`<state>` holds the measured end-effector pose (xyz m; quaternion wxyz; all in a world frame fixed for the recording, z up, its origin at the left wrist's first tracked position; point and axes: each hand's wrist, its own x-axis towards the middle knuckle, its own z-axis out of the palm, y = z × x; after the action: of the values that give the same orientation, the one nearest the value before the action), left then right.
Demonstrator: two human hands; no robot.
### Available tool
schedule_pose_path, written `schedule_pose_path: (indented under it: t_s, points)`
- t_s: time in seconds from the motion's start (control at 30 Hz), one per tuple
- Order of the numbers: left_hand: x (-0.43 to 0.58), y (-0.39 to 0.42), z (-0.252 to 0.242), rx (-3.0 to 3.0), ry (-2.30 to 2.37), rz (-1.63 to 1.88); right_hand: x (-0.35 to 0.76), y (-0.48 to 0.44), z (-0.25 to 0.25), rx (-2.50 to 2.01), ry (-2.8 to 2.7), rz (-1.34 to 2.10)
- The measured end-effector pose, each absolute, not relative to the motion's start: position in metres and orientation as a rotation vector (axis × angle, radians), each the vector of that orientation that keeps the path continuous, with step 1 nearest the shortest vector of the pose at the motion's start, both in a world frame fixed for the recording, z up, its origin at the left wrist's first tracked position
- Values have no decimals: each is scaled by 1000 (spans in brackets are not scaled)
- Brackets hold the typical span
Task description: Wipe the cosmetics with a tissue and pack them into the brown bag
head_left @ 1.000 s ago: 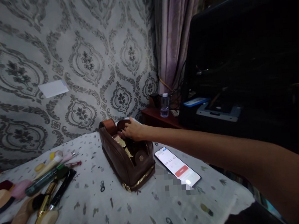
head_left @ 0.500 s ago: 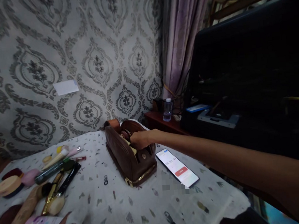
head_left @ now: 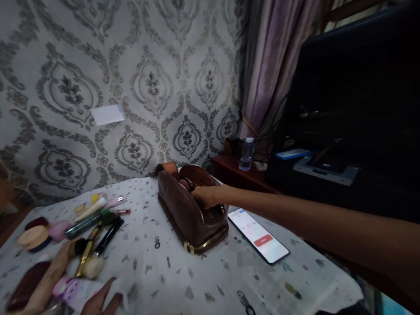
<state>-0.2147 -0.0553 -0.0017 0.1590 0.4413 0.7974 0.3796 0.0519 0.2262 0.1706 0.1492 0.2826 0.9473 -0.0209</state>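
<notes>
A brown leather pouch [head_left: 188, 216] stands open on the patterned white tablecloth [head_left: 190, 283]. My right hand [head_left: 206, 196] reaches across from the right and rests in the pouch's opening, fingers curled into it; what they grip is hidden. My left hand [head_left: 95, 314] lies at the bottom left edge on the cloth, fingers stretched out flat, next to a pink printed packet [head_left: 73, 292].
Several cosmetics lie at the left: brushes and tubes [head_left: 93, 233], round compacts [head_left: 34, 237], a brown case [head_left: 23, 291]. A lit phone [head_left: 258, 235] lies right of the pouch. A water bottle [head_left: 246, 154] stands on a side table beyond; dark furniture fills the right.
My right hand has slid from the pouch's far end toward its near end. My left hand has come into view at the bottom left. The view has shifted left.
</notes>
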Motion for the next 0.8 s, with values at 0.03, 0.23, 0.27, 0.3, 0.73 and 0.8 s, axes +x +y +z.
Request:
schedule_pose_path:
  t_s: [0.03, 0.23, 0.27, 0.3, 0.73, 0.8]
  points:
    - [-212, -55, 5, 1285, 2243, 1091, 52, 225, 172, 814, 2732, -72]
    - [-191, -52, 39, 1440, 2031, 1110, 47, 217, 186, 835, 2727, -37]
    - [-190, -53, 42, 1457, 2003, 1121, 46, 215, 191, 857, 2728, -9]
    - [-188, -53, 43, 1476, 1974, 1130, 45, 212, 195, 861, 2729, 1]
    - [-193, -65, 52, 1524, 1774, 1223, 55, 115, 209, 1206, 2873, 178]
    - [-200, -66, 56, 1524, 1812, 1249, 40, 100, 192, 1101, 3016, -164]
